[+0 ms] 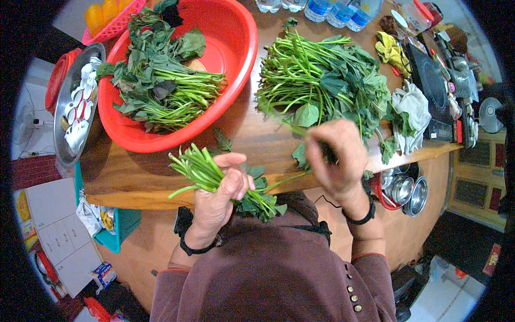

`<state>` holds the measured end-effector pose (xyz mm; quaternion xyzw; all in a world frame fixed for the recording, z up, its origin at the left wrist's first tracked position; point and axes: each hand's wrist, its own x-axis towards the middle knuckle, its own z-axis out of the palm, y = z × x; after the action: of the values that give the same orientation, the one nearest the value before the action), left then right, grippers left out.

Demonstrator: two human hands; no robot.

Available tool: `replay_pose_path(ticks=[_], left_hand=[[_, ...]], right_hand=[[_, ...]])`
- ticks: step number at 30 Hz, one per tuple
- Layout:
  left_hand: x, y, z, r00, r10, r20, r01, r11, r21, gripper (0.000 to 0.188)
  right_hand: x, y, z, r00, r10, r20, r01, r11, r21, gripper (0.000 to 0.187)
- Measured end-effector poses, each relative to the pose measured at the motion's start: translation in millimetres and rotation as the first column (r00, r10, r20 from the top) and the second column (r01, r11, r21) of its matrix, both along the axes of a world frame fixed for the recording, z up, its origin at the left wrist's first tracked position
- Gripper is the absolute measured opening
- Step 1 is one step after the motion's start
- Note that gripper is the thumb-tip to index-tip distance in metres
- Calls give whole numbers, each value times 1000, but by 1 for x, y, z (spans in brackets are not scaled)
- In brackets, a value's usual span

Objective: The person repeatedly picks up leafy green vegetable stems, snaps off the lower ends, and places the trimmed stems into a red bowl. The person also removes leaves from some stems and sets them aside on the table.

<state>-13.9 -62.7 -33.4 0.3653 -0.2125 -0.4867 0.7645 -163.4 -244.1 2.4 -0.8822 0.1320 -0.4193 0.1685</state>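
My left hand is closed around a small bunch of leafy green stems. The cut ends point up and left, and the leaves hang out below by my apron. Over the table's front part, my right hand is curled and slightly blurred. A single leafy green stem juts out from its fingers, smeared by motion, with a dark leaf at the palm. Beyond that hand lies a large heap of leafy greens. More bundled greens rest in a tilted red basin at the left.
Water bottles stand along the far side. At the right are a yellow cloth, a whitish cloth and a black cooktop. A metal tray with white spoons leans left of the basin. Metal bowls sit below the table.
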Motion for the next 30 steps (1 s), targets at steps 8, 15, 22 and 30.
replay_pose_path(ticks=[8,15,22,30], left_hand=[[-14,-9,2,993,-10,121,-3,994,108,43],[-17,-10,-2,990,125,66,-129,990,52,26],[3,5,-4,980,194,37,-194,981,-3,30],[8,18,-10,982,190,0,-190,981,34,16]], right_hand=[[-1,53,-15,983,156,-93,-145,983,115,18],[-5,46,-19,969,157,-194,-142,986,87,18],[-4,-26,-4,974,-175,-144,153,976,-152,17],[24,-64,-5,953,-267,-145,227,943,-244,17]])
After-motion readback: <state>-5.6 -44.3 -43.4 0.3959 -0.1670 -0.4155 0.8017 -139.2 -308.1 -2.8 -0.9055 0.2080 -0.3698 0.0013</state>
